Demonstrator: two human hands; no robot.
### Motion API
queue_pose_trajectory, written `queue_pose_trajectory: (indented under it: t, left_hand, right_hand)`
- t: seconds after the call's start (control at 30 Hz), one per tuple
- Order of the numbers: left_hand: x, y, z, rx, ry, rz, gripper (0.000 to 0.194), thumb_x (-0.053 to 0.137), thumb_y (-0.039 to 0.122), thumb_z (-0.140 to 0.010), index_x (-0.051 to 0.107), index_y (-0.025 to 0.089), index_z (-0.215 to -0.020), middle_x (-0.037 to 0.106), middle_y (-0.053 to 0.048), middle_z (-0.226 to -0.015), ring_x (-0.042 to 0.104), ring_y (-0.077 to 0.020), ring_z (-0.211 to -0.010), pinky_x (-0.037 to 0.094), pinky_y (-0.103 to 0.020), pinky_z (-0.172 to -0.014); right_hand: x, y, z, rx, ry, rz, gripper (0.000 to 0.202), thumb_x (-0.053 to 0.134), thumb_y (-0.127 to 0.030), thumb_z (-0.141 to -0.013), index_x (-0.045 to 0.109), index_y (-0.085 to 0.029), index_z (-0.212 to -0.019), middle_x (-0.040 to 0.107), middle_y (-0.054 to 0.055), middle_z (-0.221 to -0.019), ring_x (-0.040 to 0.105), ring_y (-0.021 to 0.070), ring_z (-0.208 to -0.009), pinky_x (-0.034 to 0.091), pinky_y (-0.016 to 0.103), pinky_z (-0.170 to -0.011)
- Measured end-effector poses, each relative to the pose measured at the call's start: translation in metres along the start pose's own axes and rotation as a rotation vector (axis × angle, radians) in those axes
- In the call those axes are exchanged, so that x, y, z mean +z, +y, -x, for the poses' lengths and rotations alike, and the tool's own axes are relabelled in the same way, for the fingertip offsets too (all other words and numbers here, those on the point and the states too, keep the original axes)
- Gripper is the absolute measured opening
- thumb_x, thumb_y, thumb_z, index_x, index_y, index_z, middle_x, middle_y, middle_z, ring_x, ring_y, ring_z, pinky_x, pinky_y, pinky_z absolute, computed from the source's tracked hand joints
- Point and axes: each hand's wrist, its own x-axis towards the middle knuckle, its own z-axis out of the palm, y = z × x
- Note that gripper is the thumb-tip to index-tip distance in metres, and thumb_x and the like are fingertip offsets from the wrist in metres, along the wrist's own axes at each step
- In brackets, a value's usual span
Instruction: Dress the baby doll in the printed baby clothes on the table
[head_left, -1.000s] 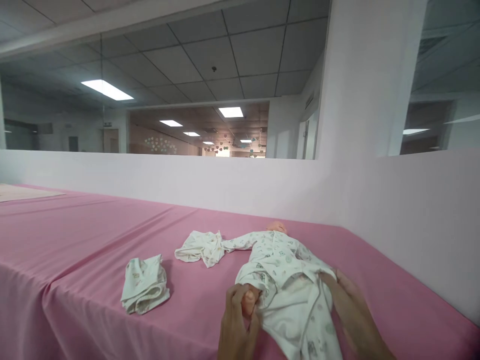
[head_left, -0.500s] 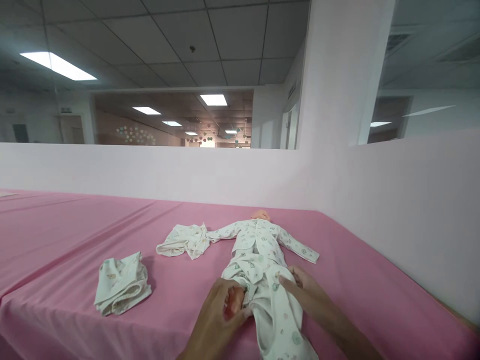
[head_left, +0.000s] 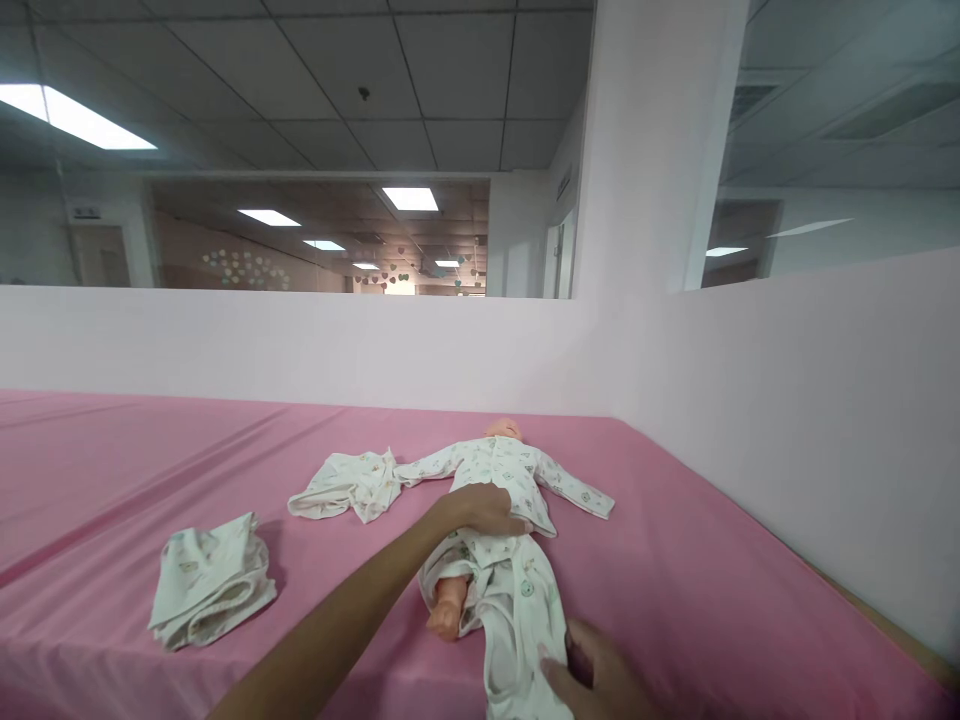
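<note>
A doll lies on its back, head away from me, in a white patterned top. White patterned trousers lie over its lower body, and a bare foot sticks out of the left one's opening. My left hand is at the doll's waist, fingers closed at the top's hem; what they pinch is hidden. Lower down, my right hand holds the edge of the right trouser leg between thumb and fingers.
A folded white patterned cloth lies at the left on the pink sheet. Another crumpled white garment touches the doll's left-side sleeve. A white wall with windows stands behind.
My left hand has moved from the bare foot up to the waist, leaving the foot exposed. My right hand has slid down along the trouser leg. The view has shifted slightly right.
</note>
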Motion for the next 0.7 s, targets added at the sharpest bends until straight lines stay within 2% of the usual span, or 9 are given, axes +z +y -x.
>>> queue_pose_trajectory:
  t: [0.07,0.13,0.2,0.27,0.33,0.43,0.57,0.63,0.7]
  left_hand:
    - [0.001,-0.003,0.0,-0.007,-0.023,-0.019,0.055,0.043,0.071,-0.083,0.044,0.022,-0.059,0.061,-0.006,-0.071,0.059,-0.0242,-0.069,0.039,-0.032,-0.061]
    - [0.001,-0.006,0.004,-0.002,-0.039,0.001,0.057,0.044,0.074,-0.081,0.046,0.021,-0.061,0.062,-0.006,-0.073,0.058,-0.0227,-0.067,0.038,-0.032,-0.06]
    - [-0.001,-0.01,0.008,0.023,-0.053,0.055,0.055,0.046,0.074,-0.081,0.05,0.021,-0.064,0.062,-0.005,-0.076,0.055,-0.0203,-0.064,0.035,-0.03,-0.058]
    - [-0.004,-0.014,0.013,0.064,-0.066,0.167,0.051,0.053,0.071,-0.079,0.055,0.021,-0.072,0.062,-0.004,-0.079,0.053,-0.0185,-0.065,0.034,-0.028,-0.057]
    - [-0.008,-0.017,0.018,0.079,-0.043,0.349,0.047,0.063,0.067,-0.076,0.061,0.022,-0.089,0.062,-0.003,-0.088,0.054,-0.0179,-0.07,0.035,-0.026,-0.057]
    - [-0.013,-0.021,0.023,0.051,0.07,0.704,0.053,0.074,0.056,-0.072,0.057,0.025,-0.111,0.061,-0.001,-0.093,0.053,-0.0147,-0.07,0.037,-0.023,-0.057]
    - [-0.023,-0.027,0.027,0.153,0.215,1.144,0.033,0.072,0.029,-0.073,0.052,0.021,-0.098,0.049,0.006,-0.068,0.04,-0.0085,-0.052,0.031,-0.021,-0.05]
    - [-0.028,-0.029,0.031,0.227,0.245,1.298,0.029,0.07,0.02,-0.071,0.05,0.02,-0.092,0.049,0.005,-0.069,0.042,-0.0079,-0.054,0.031,-0.02,-0.05]
    - [-0.032,-0.03,0.038,0.293,0.223,1.405,0.027,0.07,0.018,-0.072,0.05,0.019,-0.09,0.052,0.003,-0.075,0.048,-0.0085,-0.06,0.035,-0.019,-0.054]
  right_hand:
    - [-0.006,-0.008,-0.006,-0.028,0.022,-0.152,0.034,0.056,-0.047,-0.079,0.066,-0.021,-0.099,0.069,0.004,-0.094,0.064,0.0253,-0.094,0.049,0.034,-0.084]
    - [-0.014,-0.018,-0.013,-0.068,0.064,-0.24,0.026,0.056,-0.047,-0.08,0.061,-0.022,-0.087,0.064,0.001,-0.082,0.061,0.0215,-0.082,0.048,0.031,-0.074]
    - [-0.019,-0.027,-0.019,-0.098,0.117,-0.264,0.026,0.057,-0.047,-0.081,0.05,-0.023,-0.074,0.052,-0.003,-0.07,0.052,0.0163,-0.068,0.044,0.027,-0.063]
    - [-0.022,-0.035,-0.024,-0.119,0.152,-0.266,0.032,0.057,-0.047,-0.083,0.04,-0.023,-0.069,0.04,-0.005,-0.065,0.041,0.0127,-0.06,0.037,0.025,-0.056]
    - [-0.021,-0.04,-0.027,-0.142,0.165,-0.279,0.034,0.055,-0.049,-0.086,0.038,-0.023,-0.071,0.035,-0.006,-0.066,0.035,0.0117,-0.058,0.033,0.024,-0.054]
    - [-0.016,-0.045,-0.029,-0.181,0.176,-0.298,0.034,0.054,-0.053,-0.089,0.043,-0.023,-0.076,0.037,-0.006,-0.069,0.037,0.0121,-0.062,0.035,0.024,-0.057]
    - [-0.015,-0.043,-0.034,-0.229,0.094,-0.289,0.034,0.055,-0.055,-0.09,0.047,-0.023,-0.08,0.05,-0.004,-0.075,0.047,0.0134,-0.068,0.039,0.024,-0.062]
    - [-0.02,-0.042,-0.037,-0.212,0.033,-0.255,0.036,0.056,-0.057,-0.089,0.051,-0.022,-0.082,0.056,-0.003,-0.077,0.05,0.0137,-0.068,0.04,0.025,-0.061]
    - [-0.027,-0.044,-0.04,-0.175,-0.01,-0.241,0.038,0.057,-0.06,-0.087,0.055,-0.023,-0.086,0.06,-0.002,-0.078,0.054,0.015,-0.068,0.041,0.026,-0.062]
